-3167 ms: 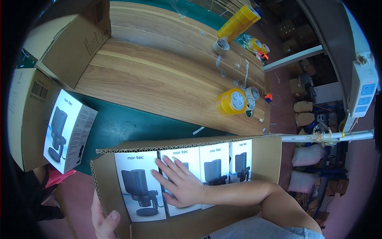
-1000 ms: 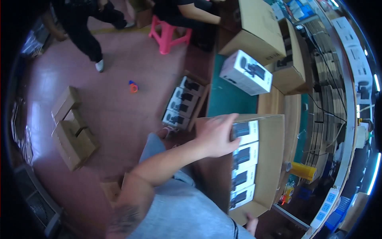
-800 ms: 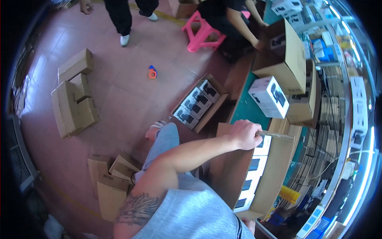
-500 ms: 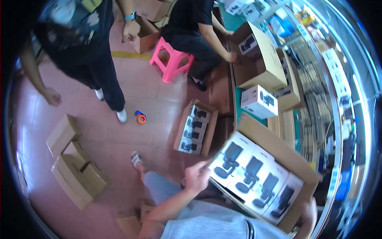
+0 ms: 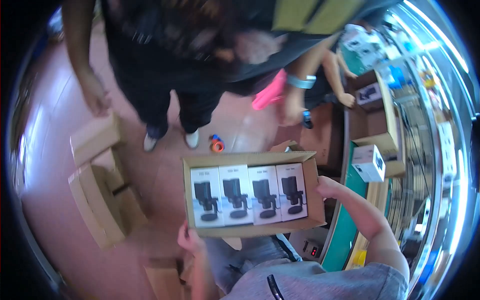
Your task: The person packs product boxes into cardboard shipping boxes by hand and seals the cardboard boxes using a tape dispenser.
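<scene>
The person carries an open cardboard carton (image 5: 250, 231) at the centre of the head view, level, held up in front of the body above the tiled floor (image 5: 60, 165). The left hand (image 5: 189, 240) takes the carton's lower left corner at about 7 o'clock, its grip closed around the bottom edge with the fingers mostly hidden under the cardboard. The right hand (image 5: 327, 189) holds the right wall at about 3 o'clock, fingers curled over the rim and pressed on the cardboard. Inside, four white product boxes (image 5: 248, 193) lie side by side in a single row, touching, each printed with a dark desk microphone on a stand.

At 9 o'clock a stack of flat and half-folded empty cartons (image 5: 102, 187) sits on the floor. A small orange tape roll (image 5: 217, 145) lies on the floor at 12 o'clock from the carton, just beside the white shoes (image 5: 170, 140) of a standing person in dark clothes (image 5: 165, 65). At 3 o'clock a green-topped counter (image 5: 350, 210) carries one more white product box (image 5: 368, 162), with open cartons (image 5: 372, 107) beyond it at 2 o'clock.
</scene>
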The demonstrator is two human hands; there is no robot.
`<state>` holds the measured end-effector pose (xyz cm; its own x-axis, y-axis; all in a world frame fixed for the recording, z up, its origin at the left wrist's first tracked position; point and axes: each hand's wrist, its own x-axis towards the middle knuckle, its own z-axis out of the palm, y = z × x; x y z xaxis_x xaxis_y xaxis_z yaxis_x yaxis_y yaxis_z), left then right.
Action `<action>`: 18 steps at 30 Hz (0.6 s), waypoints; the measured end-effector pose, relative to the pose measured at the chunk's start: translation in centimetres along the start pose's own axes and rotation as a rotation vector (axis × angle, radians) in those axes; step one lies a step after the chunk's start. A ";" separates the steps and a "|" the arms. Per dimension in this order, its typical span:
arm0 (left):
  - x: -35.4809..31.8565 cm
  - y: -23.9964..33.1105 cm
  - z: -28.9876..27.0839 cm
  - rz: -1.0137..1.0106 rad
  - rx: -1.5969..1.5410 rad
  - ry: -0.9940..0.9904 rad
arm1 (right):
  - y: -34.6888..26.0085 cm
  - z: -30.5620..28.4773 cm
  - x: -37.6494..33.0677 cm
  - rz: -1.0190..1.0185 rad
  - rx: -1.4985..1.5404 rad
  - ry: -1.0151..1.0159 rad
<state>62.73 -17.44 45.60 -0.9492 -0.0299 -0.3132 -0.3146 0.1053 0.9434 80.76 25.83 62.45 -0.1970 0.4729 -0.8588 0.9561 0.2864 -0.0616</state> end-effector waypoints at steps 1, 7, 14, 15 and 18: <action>-0.2 0.6 0.0 -0.005 -0.051 0.025 | -1.0 0.1 1.4 -0.030 -0.061 -0.082; -0.1 -1.5 5.6 0.042 0.190 0.314 | 4.2 4.5 10.7 -0.094 0.365 -0.104; 0.9 1.3 6.7 0.383 0.522 0.327 | 9.4 8.5 16.3 -0.260 0.448 -0.103; 1.0 2.3 7.9 0.368 0.534 0.312 | 9.1 7.4 15.5 -0.216 0.463 -0.160; -0.2 0.3 12.0 0.241 0.425 0.275 | 11.4 6.9 15.9 -0.219 0.621 -0.073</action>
<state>62.88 -5.51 44.61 -0.9781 -0.2081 -0.0007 -0.1136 0.5309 0.8398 90.01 30.87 44.55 -0.4067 0.3943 -0.8241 0.8473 -0.1744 -0.5017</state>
